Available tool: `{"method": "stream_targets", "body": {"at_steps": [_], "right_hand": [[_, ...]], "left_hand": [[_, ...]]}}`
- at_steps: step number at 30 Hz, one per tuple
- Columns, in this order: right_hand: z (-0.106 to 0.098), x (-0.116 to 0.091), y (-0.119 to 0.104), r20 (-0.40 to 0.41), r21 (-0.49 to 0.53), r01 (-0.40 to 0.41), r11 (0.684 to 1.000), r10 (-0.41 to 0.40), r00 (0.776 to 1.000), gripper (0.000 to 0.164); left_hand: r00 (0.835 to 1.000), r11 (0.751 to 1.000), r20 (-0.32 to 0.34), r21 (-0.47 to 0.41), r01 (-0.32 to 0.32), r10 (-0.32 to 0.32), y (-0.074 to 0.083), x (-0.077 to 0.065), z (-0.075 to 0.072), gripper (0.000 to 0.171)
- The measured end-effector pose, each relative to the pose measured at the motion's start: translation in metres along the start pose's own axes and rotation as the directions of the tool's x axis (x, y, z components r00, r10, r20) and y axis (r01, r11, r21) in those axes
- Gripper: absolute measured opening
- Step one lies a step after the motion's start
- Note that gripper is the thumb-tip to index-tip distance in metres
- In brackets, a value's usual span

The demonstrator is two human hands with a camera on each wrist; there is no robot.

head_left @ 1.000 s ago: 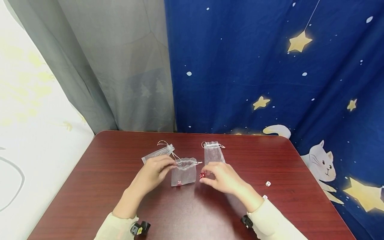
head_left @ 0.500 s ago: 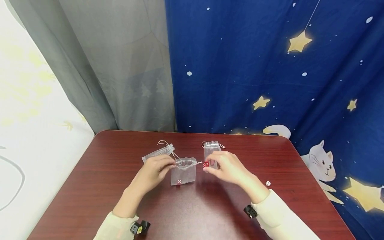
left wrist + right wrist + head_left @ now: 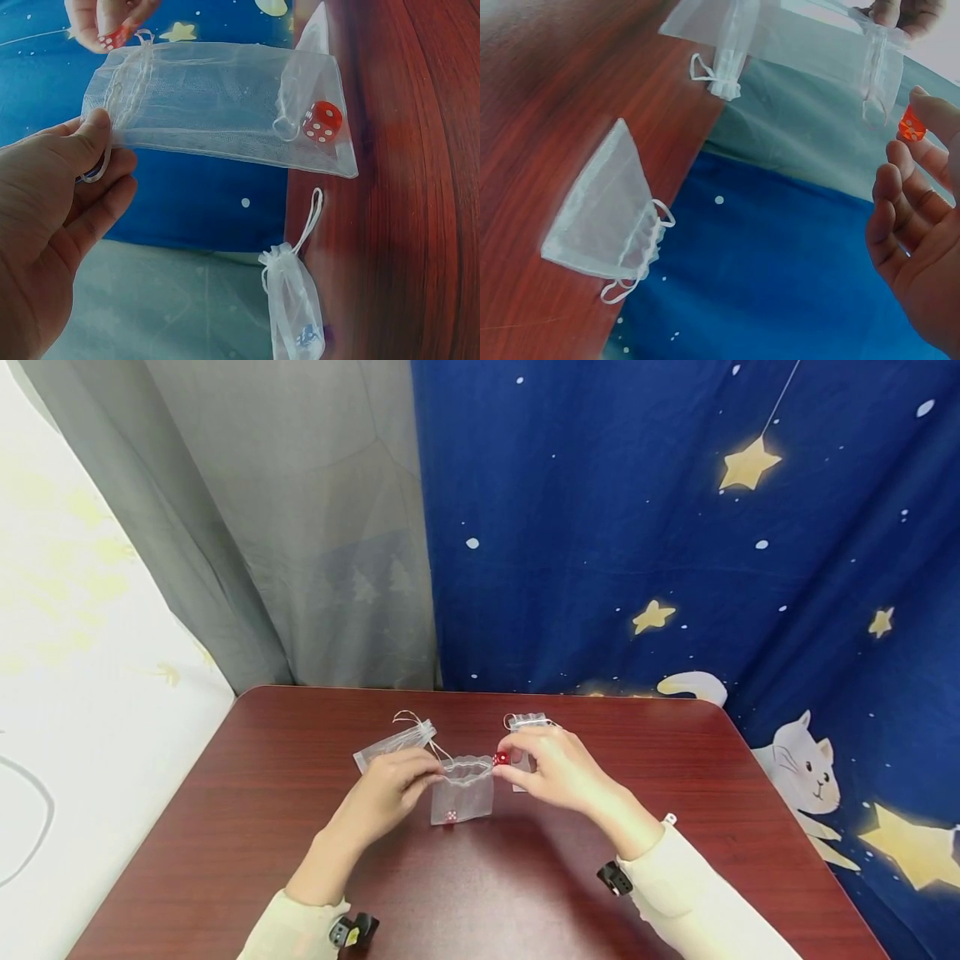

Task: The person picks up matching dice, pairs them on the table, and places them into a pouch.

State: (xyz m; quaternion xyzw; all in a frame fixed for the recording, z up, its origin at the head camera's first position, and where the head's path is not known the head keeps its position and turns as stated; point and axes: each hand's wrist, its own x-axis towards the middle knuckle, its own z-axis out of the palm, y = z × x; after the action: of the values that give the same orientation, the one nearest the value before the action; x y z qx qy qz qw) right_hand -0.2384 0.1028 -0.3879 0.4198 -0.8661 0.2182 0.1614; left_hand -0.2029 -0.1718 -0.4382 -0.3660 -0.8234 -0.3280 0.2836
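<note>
My left hand (image 3: 390, 783) pinches the mouth edge of a sheer white drawstring bag (image 3: 471, 797) by its left side. The bag hangs upright with its mouth up, and a red die (image 3: 322, 121) with white pips shows through the mesh at its bottom. Between thumb and fingertips, my right hand (image 3: 561, 772) holds another red die (image 3: 911, 124). That die is right at the bag's right rim in the head view, outside the mouth. In the left wrist view it shows beyond the bag's cord.
Behind my left hand lies a drawn-up sheer bag (image 3: 393, 744) holding a blue die (image 3: 307, 337). A flat sheer bag (image 3: 607, 210) rests on the table (image 3: 300, 718), partly behind my right hand. A white die (image 3: 670, 818) peeks out beside the right sleeve.
My right hand has risen from low beside the bag, then moved left, bringing the red die up to the bag's rim. The left hand keeps its grip almost in place.
</note>
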Motion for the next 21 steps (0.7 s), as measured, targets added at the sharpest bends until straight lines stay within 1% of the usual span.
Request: {"method": "stream_targets", "body": {"at_steps": [5, 12, 21], "right_hand": [[0.002, 0.007, -0.004, -0.016, 0.013, 0.032, 0.999, -0.032, 0.999, 0.019], [0.005, 0.012, -0.007, -0.008, 0.017, 0.034, 0.999, -0.034, 0.999, 0.018], [0.008, 0.011, -0.01, -0.019, 0.041, 0.037, 0.998, -0.037, 0.999, 0.021]], "left_hand": [[1.0, 1.0, -0.003, -0.012, -0.017, 0.017, 0.001, 0.002, 0.003, 0.016], [1.0, 0.999, 0.007, -0.043, -0.024, 0.024, 0.002, 0.003, 0.004, 0.014], [1.0, 0.999, -0.003, -0.024, -0.023, 0.023, 0.004, 0.003, 0.004, 0.016]]}}
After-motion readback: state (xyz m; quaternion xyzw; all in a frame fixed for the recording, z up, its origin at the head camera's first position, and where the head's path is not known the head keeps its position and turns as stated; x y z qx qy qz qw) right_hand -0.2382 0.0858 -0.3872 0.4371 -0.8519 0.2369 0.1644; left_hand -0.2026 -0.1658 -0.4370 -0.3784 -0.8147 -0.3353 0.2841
